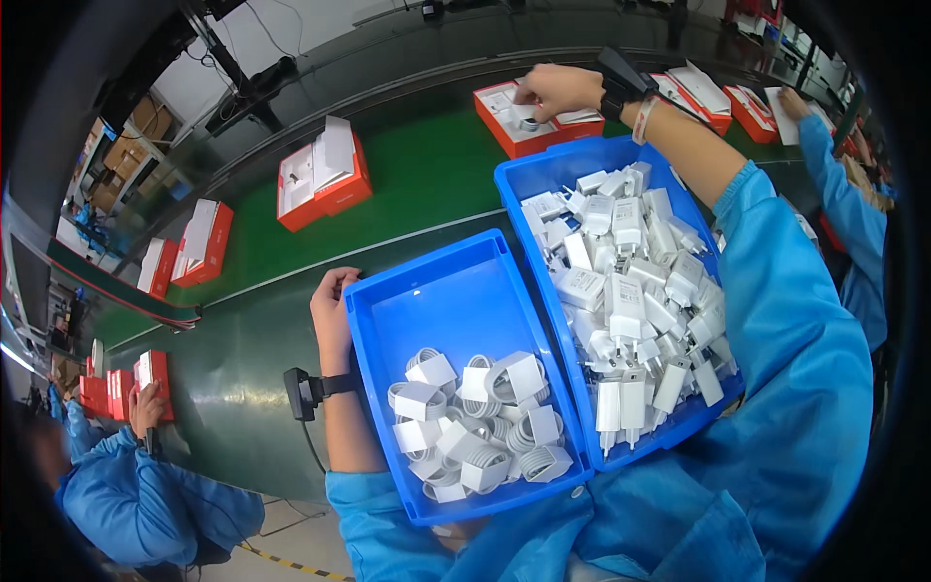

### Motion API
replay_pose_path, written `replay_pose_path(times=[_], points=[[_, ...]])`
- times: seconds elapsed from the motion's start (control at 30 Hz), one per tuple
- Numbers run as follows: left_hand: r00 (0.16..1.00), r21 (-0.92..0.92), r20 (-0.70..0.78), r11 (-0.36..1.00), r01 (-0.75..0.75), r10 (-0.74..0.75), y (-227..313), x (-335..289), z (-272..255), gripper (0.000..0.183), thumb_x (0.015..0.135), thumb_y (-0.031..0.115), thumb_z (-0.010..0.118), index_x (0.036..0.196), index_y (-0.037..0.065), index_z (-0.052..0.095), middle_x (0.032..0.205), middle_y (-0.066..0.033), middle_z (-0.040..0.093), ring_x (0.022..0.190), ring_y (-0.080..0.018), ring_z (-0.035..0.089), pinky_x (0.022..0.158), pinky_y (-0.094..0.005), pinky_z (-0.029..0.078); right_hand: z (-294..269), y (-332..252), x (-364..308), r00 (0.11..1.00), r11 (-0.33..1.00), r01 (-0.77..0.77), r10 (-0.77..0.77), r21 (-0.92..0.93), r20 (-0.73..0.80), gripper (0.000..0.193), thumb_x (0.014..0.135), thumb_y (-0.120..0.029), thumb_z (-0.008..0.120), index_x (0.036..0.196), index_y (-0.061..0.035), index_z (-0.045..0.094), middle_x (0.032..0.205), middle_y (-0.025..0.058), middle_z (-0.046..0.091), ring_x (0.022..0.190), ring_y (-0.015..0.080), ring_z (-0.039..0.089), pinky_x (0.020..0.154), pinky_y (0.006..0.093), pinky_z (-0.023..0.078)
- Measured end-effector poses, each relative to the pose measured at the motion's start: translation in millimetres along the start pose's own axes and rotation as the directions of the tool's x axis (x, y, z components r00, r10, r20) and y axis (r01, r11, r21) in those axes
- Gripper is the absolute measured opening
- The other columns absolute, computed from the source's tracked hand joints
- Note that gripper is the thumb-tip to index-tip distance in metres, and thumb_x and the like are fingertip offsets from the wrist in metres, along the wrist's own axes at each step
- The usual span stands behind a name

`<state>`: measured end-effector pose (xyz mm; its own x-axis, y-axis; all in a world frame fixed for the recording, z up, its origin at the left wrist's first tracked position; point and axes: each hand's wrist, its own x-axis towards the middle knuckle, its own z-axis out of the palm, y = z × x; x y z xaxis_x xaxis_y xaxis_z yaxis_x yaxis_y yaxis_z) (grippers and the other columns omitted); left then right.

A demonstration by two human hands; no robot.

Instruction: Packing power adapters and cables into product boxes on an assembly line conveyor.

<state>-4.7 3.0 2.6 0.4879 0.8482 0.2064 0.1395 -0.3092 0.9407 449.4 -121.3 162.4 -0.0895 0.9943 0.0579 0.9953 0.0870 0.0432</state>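
1. The right hand (555,90) is stretched to 12 o'clock over an open red box (529,118) on the green conveyor belt (427,184); its fingers are pinched narrow on something small and white at the box top, exactly what cannot be told.
2. A coiled white cable (529,125) is seen already lying in that box.
3. The left hand (333,308) is rested at 9 o'clock, fingers curled on the rim of the blue bin (427,296) of banded cable coils (480,422); nothing is held.
4. The blue bin of white chargers (630,291) is kept at 3 o'clock, under the right forearm.
5. Judgement: the piece is best lowered flat into its recess, coil not lifted, sleeve kept off the chargers.
6. Another open red box (320,175) sits at 10 o'clock on the belt.
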Motion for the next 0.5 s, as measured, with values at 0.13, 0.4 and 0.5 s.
replay_pose_path(times=[0.13,0.4,0.5], points=[[1.0,-0.011,0.009,1.0,-0.001,0.001,0,-1,0,0.017,0.096,0.014,0.06,0.099,-0.002,0.067,0.077,-0.0007,0.064,0.068,-0.0056,0.056,0.062,-0.0211,0.046,23,19,-5,0.999,0.998,-0.031,0.031,0.055,-0.009,0.035,0.066,-0.016,0.074,0.096,0.0028,0.071,0.088,0.0182,0.072,0.081,0.0323,0.069,0.075,0.0399,0.054],[0.999,-0.029,0.011,0.999,0.036,-0.036,1,-2,-1,0.017,0.097,0.014,0.06,0.1,-0.002,0.067,0.077,-0.0012,0.064,0.068,-0.0058,0.057,0.062,-0.0213,0.046,39,24,-1,0.955,0.957,-0.232,0.189,0.177,0.229,0.039,0.07,-0.009,0.077,0.107,0.002,0.072,0.093,0.0157,0.074,0.082,0.0287,0.071,0.072,0.0384,0.055],[0.999,-0.033,0.021,0.999,0.034,-0.033,3,-2,1,0.018,0.097,0.014,0.06,0.1,-0.002,0.066,0.077,-0.0014,0.064,0.068,-0.0059,0.057,0.062,-0.0214,0.046,35,21,-2,0.91,0.946,-0.315,0.277,0.079,0.31,0.033,0.072,-0.005,0.074,0.104,0.0009,0.072,0.096,0.0153,0.072,0.087,0.0291,0.07,0.077,0.0384,0.055]])
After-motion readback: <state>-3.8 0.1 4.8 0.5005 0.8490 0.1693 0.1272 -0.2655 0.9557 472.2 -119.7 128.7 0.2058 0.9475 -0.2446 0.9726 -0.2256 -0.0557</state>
